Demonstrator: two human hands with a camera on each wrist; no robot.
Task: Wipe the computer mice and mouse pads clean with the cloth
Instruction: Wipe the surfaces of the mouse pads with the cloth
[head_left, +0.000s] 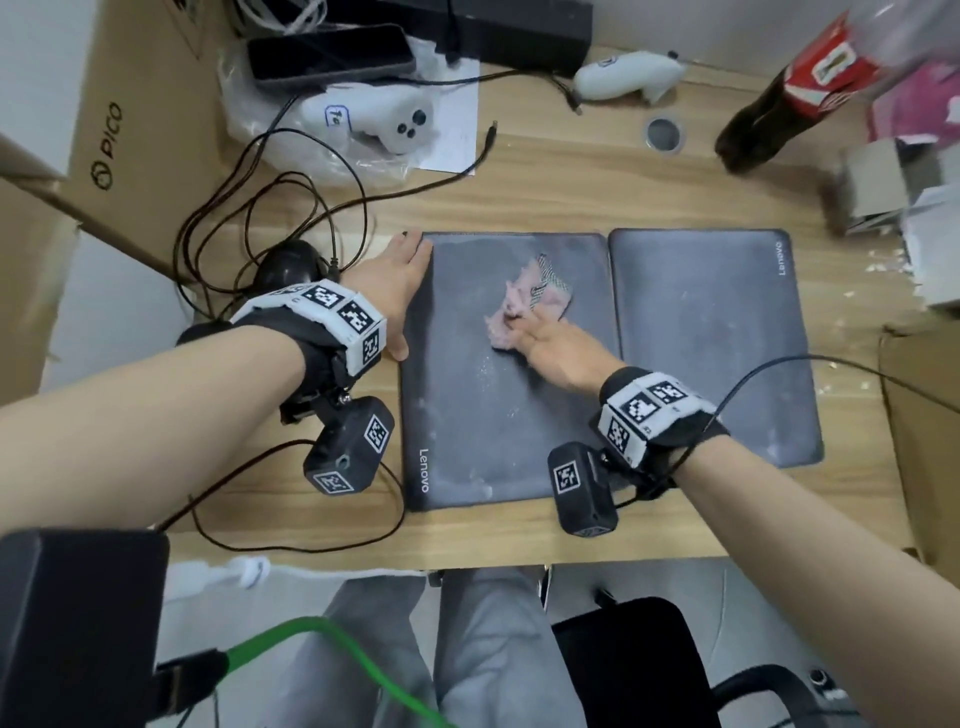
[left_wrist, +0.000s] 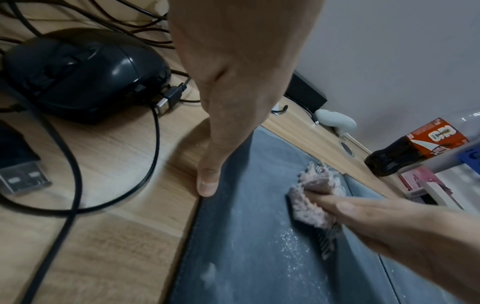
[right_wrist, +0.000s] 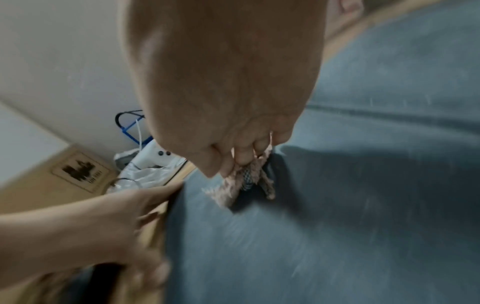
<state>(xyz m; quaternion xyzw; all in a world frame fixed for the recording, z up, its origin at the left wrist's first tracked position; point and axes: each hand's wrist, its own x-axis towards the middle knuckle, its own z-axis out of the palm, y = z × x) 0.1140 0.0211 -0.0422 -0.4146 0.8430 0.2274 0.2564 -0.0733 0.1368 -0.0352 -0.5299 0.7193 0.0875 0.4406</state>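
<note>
Two dark grey Lenovo mouse pads lie side by side on the wooden desk, the left pad (head_left: 483, 426) dusted with white specks and the right pad (head_left: 717, 343) bare. My right hand (head_left: 553, 345) holds a bunched pink cloth (head_left: 527, 301) down on the left pad's upper middle, fingers bent over it (right_wrist: 239, 181). My left hand (head_left: 397, 291) lies flat on that pad's left edge, thumb (left_wrist: 207, 183) on the border. A black wired mouse (head_left: 288, 265) (left_wrist: 85, 74) sits just left of the left hand, untouched.
Black cables (head_left: 270, 197) and a USB plug (left_wrist: 23, 176) loop around the mouse. Behind the pads are white controllers (head_left: 400, 124), a phone (head_left: 327, 52) and a cola bottle (head_left: 779, 104). A PICO cardboard box (head_left: 130, 130) stands at left, with boxes and white crumbs (head_left: 883, 260) at right.
</note>
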